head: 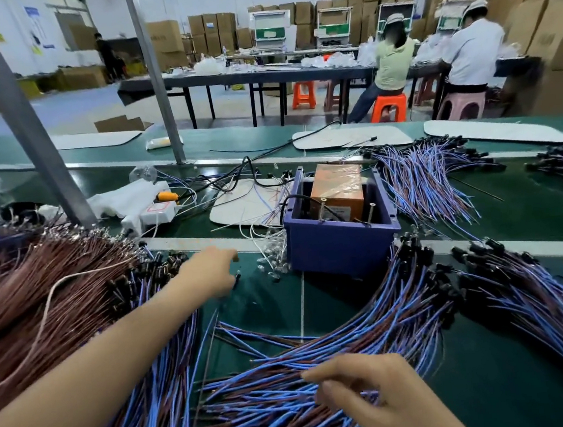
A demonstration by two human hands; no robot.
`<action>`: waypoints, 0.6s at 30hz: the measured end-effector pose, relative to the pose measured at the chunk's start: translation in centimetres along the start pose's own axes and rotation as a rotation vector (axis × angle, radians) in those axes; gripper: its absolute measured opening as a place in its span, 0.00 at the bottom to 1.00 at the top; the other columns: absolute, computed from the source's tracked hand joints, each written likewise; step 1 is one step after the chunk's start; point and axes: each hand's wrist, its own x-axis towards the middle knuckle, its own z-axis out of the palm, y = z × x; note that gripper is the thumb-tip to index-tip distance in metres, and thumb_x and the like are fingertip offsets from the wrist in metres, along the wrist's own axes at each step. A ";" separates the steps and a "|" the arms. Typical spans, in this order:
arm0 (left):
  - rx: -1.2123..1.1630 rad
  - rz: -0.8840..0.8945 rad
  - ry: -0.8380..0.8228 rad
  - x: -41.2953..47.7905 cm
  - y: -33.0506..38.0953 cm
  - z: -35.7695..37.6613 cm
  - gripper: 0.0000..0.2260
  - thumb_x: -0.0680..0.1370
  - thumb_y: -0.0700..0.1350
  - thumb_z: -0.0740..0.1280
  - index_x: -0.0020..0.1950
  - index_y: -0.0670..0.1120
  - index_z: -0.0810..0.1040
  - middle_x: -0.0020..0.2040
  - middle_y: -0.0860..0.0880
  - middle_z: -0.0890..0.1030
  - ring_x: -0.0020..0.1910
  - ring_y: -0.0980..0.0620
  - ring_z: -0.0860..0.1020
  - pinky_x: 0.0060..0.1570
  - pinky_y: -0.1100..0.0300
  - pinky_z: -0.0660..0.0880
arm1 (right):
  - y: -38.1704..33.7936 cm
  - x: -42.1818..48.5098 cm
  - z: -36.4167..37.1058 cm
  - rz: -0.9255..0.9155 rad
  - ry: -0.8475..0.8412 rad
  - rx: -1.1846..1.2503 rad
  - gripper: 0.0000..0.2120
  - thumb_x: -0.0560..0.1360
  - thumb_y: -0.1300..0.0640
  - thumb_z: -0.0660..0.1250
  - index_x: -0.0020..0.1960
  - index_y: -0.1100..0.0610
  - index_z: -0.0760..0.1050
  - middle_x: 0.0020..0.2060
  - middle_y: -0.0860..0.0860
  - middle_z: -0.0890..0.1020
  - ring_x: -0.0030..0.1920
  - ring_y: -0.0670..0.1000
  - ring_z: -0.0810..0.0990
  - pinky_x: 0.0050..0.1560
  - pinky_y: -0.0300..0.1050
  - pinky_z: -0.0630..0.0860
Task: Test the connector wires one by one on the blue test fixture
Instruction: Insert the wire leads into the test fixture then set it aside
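1. At the worktop's (489,382) near edge, the right hand (370,397) is curled on strands of the blue connector wires (272,379). A single wire should be separated, not a tuft.
2. At the left edge, the brown wires (39,288) are best left undisturbed.
3. Just left of the blue test fixture (341,245), the left hand (210,272) is stretched forward with fingers bent. A dark connector (236,279) shows at their tips, but a grip cannot be confirmed through blur.
4. Mid-worktop, the fixture is to be met squarely, one connector at a time.
5. At the right edge, further bundles (538,291) are best kept apart.
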 end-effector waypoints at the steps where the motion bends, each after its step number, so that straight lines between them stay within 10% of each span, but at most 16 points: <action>1: 0.037 -0.001 -0.016 -0.2 0.2 0.6 0.18 0.77 0.40 0.61 0.67 0.48 0.71 0.63 0.41 0.73 0.60 0.41 0.74 0.57 0.49 0.74 | 0.1 -0.3 0.1 0.014 -0.006 0.047 0.13 0.77 0.60 0.66 0.49 0.42 0.82 0.40 0.44 0.86 0.44 0.48 0.84 0.48 0.44 0.79; 6: 0.062 0.006 -0.002 -0.5 -0.2 1.9 0.15 0.78 0.40 0.59 0.64 0.46 0.69 0.60 0.42 0.74 0.59 0.40 0.75 0.54 0.49 0.74 | 0.6 -1.2 -0.2 0.182 0.029 0.277 0.17 0.77 0.61 0.65 0.43 0.40 0.84 0.39 0.48 0.86 0.44 0.47 0.84 0.51 0.42 0.79; 12: -0.114 0.050 0.044 -1.0 0.4 3.4 0.20 0.78 0.50 0.65 0.69 0.53 0.67 0.61 0.47 0.77 0.61 0.44 0.74 0.58 0.51 0.73 | 0.4 2.4 1.0 0.287 0.196 0.711 0.16 0.79 0.67 0.61 0.39 0.60 0.84 0.31 0.61 0.82 0.29 0.53 0.79 0.31 0.40 0.76; 18: -0.727 0.134 0.417 -1.8 2.6 -2.2 0.12 0.76 0.41 0.69 0.59 0.48 0.79 0.43 0.52 0.81 0.35 0.51 0.80 0.43 0.61 0.75 | -2.3 9.2 5.1 0.473 0.066 1.223 0.31 0.81 0.46 0.54 0.36 0.67 0.84 0.41 0.67 0.83 0.34 0.59 0.83 0.36 0.47 0.81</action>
